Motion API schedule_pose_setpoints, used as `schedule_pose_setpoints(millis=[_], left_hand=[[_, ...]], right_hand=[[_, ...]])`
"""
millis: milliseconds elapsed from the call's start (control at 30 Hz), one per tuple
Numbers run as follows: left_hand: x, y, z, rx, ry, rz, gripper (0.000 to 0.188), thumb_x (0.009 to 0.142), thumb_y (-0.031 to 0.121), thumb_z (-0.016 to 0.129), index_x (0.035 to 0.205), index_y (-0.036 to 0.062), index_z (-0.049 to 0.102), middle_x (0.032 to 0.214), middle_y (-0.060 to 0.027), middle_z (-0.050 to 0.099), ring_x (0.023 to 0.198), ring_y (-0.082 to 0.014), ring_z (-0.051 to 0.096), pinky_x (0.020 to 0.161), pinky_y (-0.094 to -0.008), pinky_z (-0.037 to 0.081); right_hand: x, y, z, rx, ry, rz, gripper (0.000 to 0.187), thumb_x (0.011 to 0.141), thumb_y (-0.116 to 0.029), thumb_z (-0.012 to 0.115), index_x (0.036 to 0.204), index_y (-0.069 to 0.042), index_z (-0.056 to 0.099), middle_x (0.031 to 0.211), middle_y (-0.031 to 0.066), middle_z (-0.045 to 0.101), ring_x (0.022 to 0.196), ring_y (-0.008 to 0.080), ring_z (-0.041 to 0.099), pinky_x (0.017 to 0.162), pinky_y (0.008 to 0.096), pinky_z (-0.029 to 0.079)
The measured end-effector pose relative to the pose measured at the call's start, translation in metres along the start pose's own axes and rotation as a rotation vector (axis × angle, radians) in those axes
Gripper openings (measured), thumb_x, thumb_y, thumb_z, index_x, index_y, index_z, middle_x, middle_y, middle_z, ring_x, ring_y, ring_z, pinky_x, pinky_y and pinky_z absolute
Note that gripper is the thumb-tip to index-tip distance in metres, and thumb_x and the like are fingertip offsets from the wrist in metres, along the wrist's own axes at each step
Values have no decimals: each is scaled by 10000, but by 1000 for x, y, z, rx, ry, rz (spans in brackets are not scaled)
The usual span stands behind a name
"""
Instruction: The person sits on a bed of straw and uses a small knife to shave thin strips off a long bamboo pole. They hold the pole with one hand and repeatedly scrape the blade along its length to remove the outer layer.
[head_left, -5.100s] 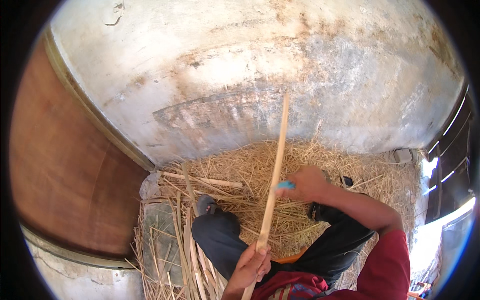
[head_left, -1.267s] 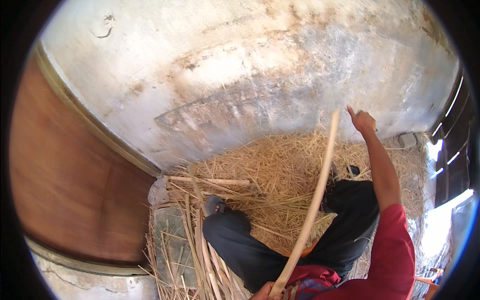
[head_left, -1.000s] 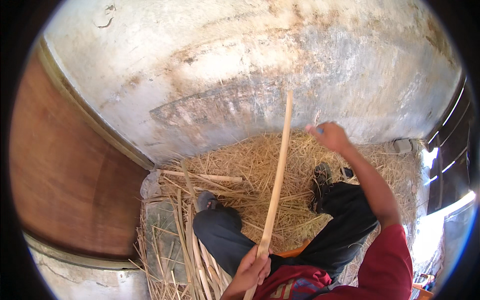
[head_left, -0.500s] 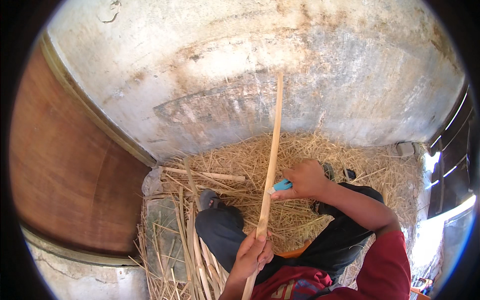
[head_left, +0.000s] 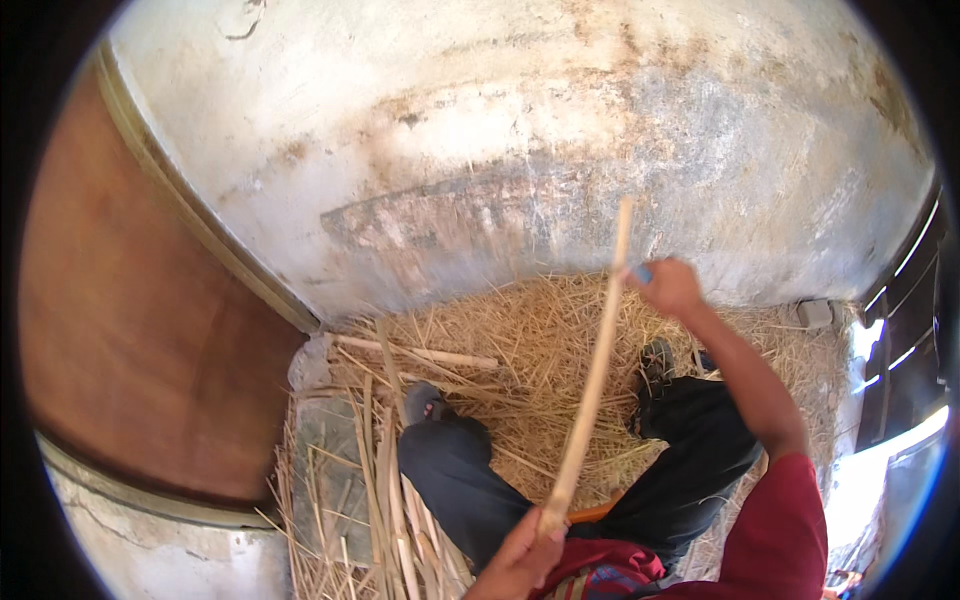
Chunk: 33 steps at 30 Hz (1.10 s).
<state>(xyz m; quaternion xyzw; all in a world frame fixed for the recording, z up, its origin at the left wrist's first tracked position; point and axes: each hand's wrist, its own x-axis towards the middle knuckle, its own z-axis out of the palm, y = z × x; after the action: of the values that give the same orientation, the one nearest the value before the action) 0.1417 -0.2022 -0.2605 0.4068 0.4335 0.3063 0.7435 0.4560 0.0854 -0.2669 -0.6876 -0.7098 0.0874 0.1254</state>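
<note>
A long, pale bamboo strip [head_left: 592, 390] slants upward between my legs, its far end in front of the wall. My left hand [head_left: 528, 555] is closed round its lower part, close to my lap. Near the strip's far end, my right hand [head_left: 670, 287] is stretched out and closed on a small blue knife [head_left: 642, 273]. Only a bit of the blue handle shows; fingers and blur hide the blade. The knife is right at the strip's edge, but I cannot tell whether it touches.
Shavings and straw [head_left: 530, 330] cover the ground around my feet. Several cut strips [head_left: 395, 500] lie by my left leg over a grey stone slab [head_left: 335, 450]. A stained wall [head_left: 480, 150] rises ahead, a brown wooden door [head_left: 150, 320] stands left, and a small block [head_left: 815, 314] sits far right.
My right hand with the knife has moved far up along the strip, away from me. The strip has tilted to the right and dropped lower, and my left hand has shifted slightly right and nearer.
</note>
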Motion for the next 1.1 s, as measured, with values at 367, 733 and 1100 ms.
schedule_pose_setpoints(millis=[367, 733, 1100], left_hand=[[23, 23, -9, -476, -107, 62, 228, 1028, 264, 383, 1105, 58, 443, 565, 23, 359, 412, -63, 300, 467, -209, 298], [-6, -18, -1, -135, -144, 122, 289, 990, 366, 479, 1097, 98, 481, 595, 46, 413, 447, -44, 373, 423, -186, 305], [5, 18, 0, -302, -34, -5, 246, 1006, 282, 438, 1102, 55, 436, 537, 23, 335, 400, -74, 267, 467, -222, 273]], right_hand=[[-79, -77, 13, -40, 206, -747, 727, 665, -804, 566, 516, -96, 504, 479, 79, 509, 441, 252, 558, 424, 370, 422], [22, 22, -4, -54, 109, 78, 714, 829, -766, 402, 655, -115, 639, 555, 48, 572, 506, 173, 578, 455, 340, 475], [-35, -43, 18, -47, 100, -210, 742, 816, -768, 404, 624, -86, 626, 499, 92, 537, 503, 252, 593, 467, 406, 461]])
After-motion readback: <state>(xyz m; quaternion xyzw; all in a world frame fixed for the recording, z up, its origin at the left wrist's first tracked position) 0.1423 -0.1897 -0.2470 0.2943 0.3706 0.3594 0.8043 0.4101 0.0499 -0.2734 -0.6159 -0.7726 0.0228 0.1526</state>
